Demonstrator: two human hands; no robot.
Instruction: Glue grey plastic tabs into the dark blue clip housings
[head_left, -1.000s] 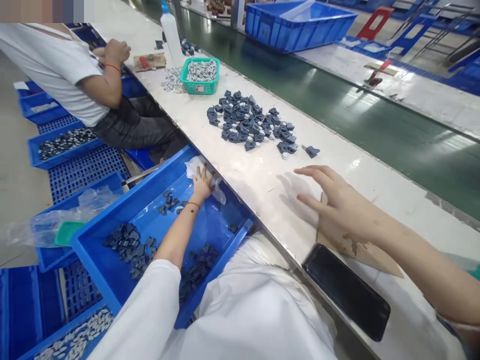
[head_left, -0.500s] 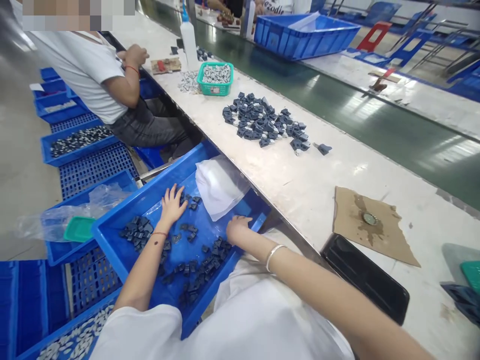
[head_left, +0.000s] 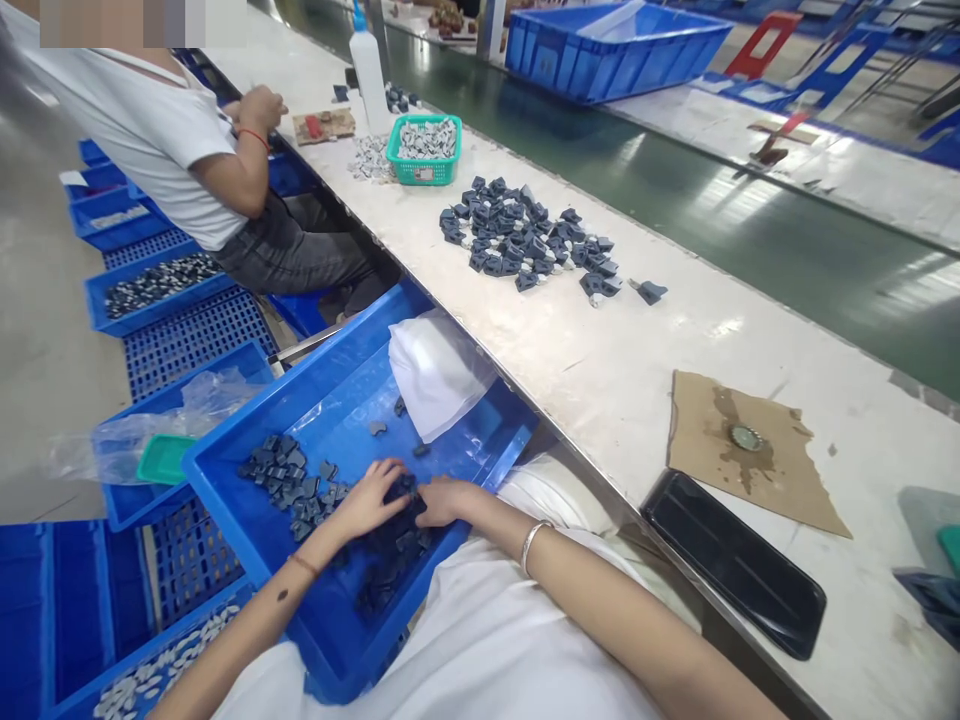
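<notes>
Inside a tilted blue plastic bin [head_left: 337, 350], both my hands reach in among small dark blue-grey plastic parts [head_left: 277, 470]. My left hand [head_left: 377, 497] has its fingers apart and curved over a heap of these parts. Close beside it, my right hand [head_left: 444, 500] touches the heap from the right, thumb and fingers parted around its edge. Dark parts lie between the two hands, and the fingertips are partly hidden among them. A few loose parts [head_left: 378, 428] lie farther up the bin floor. A white plastic bag [head_left: 439, 370] rests at the bin's far end.
On the white table [head_left: 592, 380] are a pile of dark parts [head_left: 517, 235], a green basket [head_left: 425, 150] of pale pieces, a white bottle [head_left: 367, 75], cardboard [head_left: 757, 450] and a black tray [head_left: 735, 560]. A co-worker [head_left: 172, 150] sits at the left, near stacked blue bins [head_left: 161, 285].
My left hand has drawn back toward me from the bin's middle, bringing dark parts closer to the heap. My right hand has moved down and left to meet it.
</notes>
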